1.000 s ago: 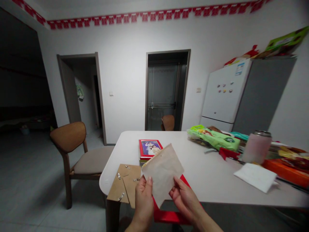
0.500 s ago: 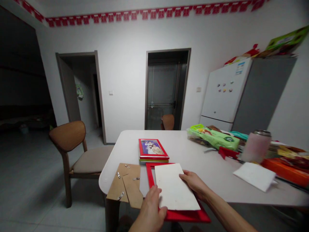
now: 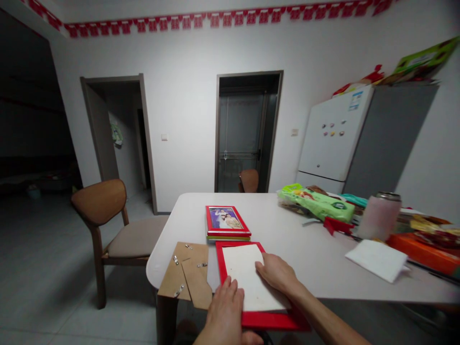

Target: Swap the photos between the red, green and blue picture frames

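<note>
A red picture frame (image 3: 220, 261) lies face down at the near edge of the white table (image 3: 287, 239). A white sheet (image 3: 244, 273) sits inside it. My left hand (image 3: 226, 311) rests flat on the sheet's near left corner, fingers stretched out. My right hand (image 3: 276, 273) presses flat on the sheet's right side, fingers spread. Left of the frame lies a brown cardboard backing (image 3: 189, 280) with metal clips and a stand flap. Behind it is a stack of frames, the top one red with a photo (image 3: 225, 220).
A wooden chair (image 3: 108, 225) stands left of the table. On the right are green packets (image 3: 316, 203), a pink cup (image 3: 379, 215), a white paper (image 3: 377, 258) and orange boxes (image 3: 424, 249). A fridge (image 3: 338, 139) and two doorways lie beyond.
A second ago both hands held the sheet up in the air. It now lies inside the red frame, and both hands press flat on it.
</note>
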`<action>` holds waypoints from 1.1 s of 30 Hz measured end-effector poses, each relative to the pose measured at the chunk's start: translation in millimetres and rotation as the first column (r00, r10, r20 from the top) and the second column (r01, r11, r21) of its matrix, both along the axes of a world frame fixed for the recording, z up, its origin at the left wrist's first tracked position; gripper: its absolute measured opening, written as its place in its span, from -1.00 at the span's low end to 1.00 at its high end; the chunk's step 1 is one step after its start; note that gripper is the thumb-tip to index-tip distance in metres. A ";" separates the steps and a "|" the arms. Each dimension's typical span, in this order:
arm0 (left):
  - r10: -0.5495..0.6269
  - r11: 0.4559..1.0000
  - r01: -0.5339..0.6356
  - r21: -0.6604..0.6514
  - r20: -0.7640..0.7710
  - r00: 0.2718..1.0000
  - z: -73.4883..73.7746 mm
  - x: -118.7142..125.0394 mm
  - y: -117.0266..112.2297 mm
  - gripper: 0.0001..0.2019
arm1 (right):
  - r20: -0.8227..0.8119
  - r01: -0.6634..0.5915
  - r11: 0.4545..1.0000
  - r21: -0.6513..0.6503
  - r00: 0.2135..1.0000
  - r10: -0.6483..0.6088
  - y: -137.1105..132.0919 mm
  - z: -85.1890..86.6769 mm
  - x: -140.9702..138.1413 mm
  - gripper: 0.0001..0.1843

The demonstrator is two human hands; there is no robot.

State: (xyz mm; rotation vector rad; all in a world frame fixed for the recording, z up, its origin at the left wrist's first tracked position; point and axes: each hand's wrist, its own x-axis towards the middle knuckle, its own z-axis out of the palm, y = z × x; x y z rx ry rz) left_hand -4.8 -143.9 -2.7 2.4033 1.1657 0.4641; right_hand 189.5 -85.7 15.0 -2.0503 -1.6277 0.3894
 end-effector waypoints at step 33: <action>0.413 0.884 -0.395 0.251 -0.022 0.910 20.7 -88.0 21.3 -0.53 | -0.002 -0.455 0.816 0.357 0.873 0.488 -43.9 14.4 -109.0 -0.52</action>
